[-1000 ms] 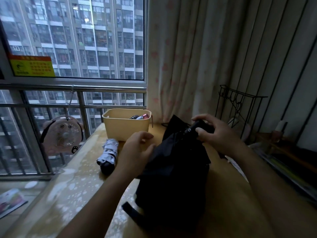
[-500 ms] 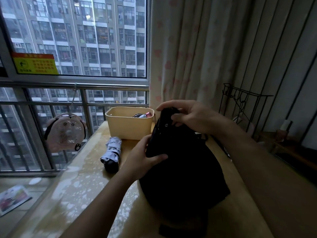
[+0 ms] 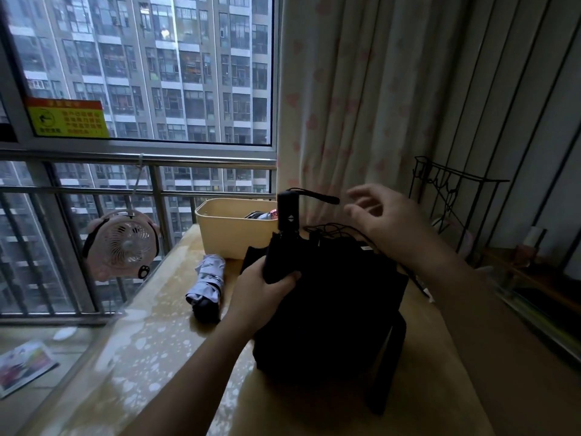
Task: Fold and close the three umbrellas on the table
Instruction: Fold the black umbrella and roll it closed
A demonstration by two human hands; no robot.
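1. Took the beige bin [image 3: 232, 231] as the fixed mark, at the far end of the table [image 3: 151, 357] beside the window.
2. Saw the black umbrella [image 3: 330, 309] just in front of the bin and to its right. Stood on end on the table, canopy collapsed but hanging loose and unwrapped in a wide dark bundle.
3. Noted its handle [image 3: 287, 212] pointing up, overlapping the bin's right end in the view, with the wrist strap [image 3: 317, 196] jutting away from the bin.
4. Found the left hand [image 3: 264, 291] in front of the bin, fingers and thumb curled tight round the umbrella's neck just under the handle.
5. Found the right hand [image 3: 386, 225] well to the right of the bin, up in the air beside the handle, fingers spread and loosely bent, gripping nothing. Blurred; could not tell whether touching the thin dark ribs below it.
6. Saw a folded white patterned umbrella [image 3: 207, 283] lying on the table just in front of the bin's left end, apart from the black one.
7. Made out something dark with a pink spot inside the bin; could not tell what.
8. Noted a small pink fan [image 3: 124, 243] left of the bin on the window railing, a pale curtain [image 3: 361, 105] behind the bin's right end, and a black wire rack [image 3: 452, 196] far to the bin's right.
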